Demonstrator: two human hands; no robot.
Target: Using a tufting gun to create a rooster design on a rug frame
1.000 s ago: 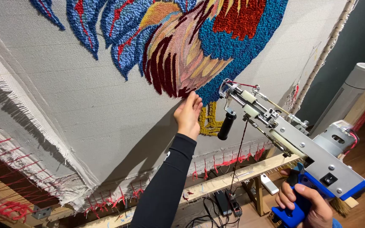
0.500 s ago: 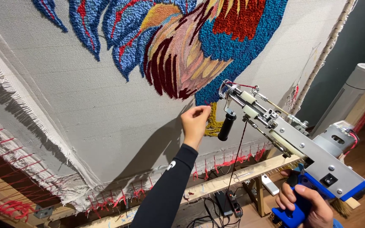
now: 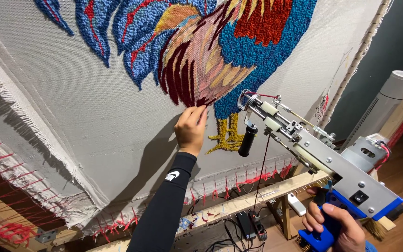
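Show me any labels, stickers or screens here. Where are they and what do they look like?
No screens or packages show.
Small white logo patch: on the black sleeve of the left arm, near the wrist, rounded shape.
Black rocker switch: on the silver and blue tufting gun, square, tiny white mark.

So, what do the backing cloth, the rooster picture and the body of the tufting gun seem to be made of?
Backing cloth: probably a woven pale grey fabric, matte; its left edge frays into loose threads.
Rooster picture: seemingly yarn, with a nubby, looped surface in many colours.
Tufting gun: body looks like brushed metal, silvery with visible screws; the blue handle, held in the right hand, is perhaps plastic.
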